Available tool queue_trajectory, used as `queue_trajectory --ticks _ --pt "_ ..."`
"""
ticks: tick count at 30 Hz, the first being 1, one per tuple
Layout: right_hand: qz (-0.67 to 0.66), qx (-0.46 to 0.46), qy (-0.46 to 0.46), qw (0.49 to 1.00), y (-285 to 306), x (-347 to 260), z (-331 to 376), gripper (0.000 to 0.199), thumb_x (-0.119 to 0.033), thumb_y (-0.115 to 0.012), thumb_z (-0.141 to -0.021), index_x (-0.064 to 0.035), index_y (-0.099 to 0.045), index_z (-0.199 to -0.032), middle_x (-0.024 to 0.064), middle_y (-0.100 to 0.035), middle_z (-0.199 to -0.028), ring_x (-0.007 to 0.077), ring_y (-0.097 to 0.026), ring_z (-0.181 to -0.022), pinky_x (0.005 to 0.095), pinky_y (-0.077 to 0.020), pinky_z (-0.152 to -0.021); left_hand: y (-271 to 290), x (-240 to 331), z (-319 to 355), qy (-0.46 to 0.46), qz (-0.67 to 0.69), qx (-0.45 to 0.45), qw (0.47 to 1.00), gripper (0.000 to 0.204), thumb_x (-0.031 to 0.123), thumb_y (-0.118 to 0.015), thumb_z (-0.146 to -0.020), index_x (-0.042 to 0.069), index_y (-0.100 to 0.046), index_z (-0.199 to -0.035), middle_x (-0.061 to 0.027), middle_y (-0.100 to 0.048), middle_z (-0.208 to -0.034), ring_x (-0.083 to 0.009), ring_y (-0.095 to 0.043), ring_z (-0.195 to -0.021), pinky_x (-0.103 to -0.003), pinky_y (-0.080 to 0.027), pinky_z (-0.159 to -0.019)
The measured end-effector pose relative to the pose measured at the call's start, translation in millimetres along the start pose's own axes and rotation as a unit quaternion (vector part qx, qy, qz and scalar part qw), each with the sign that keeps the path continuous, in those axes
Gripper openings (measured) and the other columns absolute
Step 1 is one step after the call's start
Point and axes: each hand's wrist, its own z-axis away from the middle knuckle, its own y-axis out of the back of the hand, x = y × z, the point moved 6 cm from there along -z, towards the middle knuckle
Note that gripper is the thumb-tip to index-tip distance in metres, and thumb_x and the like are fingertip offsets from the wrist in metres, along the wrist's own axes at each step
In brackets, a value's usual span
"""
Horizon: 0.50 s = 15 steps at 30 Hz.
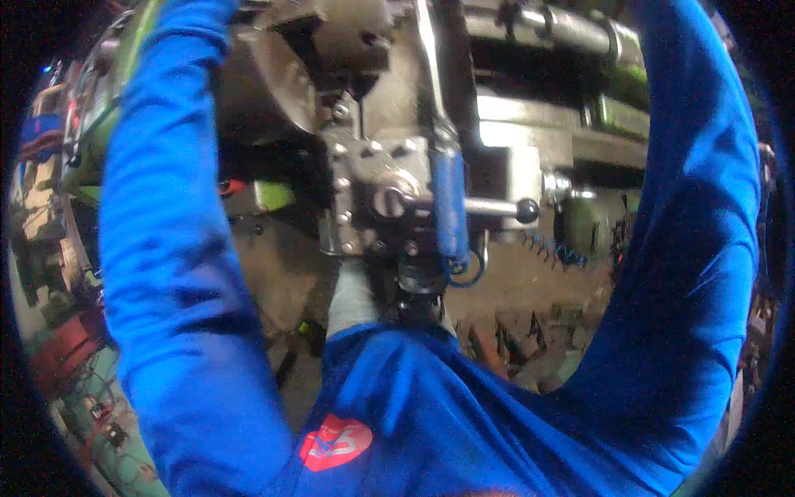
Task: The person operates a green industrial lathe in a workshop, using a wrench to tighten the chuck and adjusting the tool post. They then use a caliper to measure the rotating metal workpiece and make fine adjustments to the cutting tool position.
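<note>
Both my arms, in blue sleeves, stretch forward past the top edge, so neither hand shows. My left sleeve [166, 190] passes beside the big round metal chuck [286, 83] of a lathe. The right sleeve [696, 190] runs along the far right of the machine. Between them sits a square tool post [346, 178] with several bolts. Its clamping lever ends in a black ball knob [527, 210], pointing right. A blue-handled tool [450, 199] with a long thin metal shaft lies across the tool post, the shaft pointing away from me. What my hands touch is hidden.
Metal lathe ways [530, 124] and a shiny cylindrical part [580, 33] extend at the upper right. A coiled blue hose [555, 248] hangs below the carriage. Dark handles [418, 302] stick out close to my body. Red and green objects crowd the left rim.
</note>
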Motion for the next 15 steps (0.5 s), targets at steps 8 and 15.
queue_trajectory --ticks 8,15 --pt "0.097 -0.06 0.029 0.993 12 -9 -49 0.044 -0.03 -0.075 -0.085 -0.0084 -0.071 -0.123 0.017 -0.074 -0.119 0.0281 -0.073 -0.105 0.0429 -0.0584 -0.087 -6 -35 3 0.043 0.094 -0.127 0.987 0.036 0.045 -0.061 -0.092 0.018 -0.08 -0.106 -0.013 -0.078 -0.1 -0.0366 -0.074 -0.092 -0.051 -0.058 -0.079" --pt "0.017 0.057 0.04 0.997 23 13 -16 0.034 -0.028 -0.073 -0.089 -0.01 -0.073 -0.118 0.0152 -0.073 -0.12 0.0362 -0.069 -0.112 0.0452 -0.0552 -0.097 -43 -28 -7 -0.041 0.146 0.03 0.988 0.025 0.035 -0.067 -0.087 0.017 -0.081 -0.095 -0.015 -0.077 -0.094 -0.0352 -0.076 -0.091 -0.052 -0.06 -0.079"
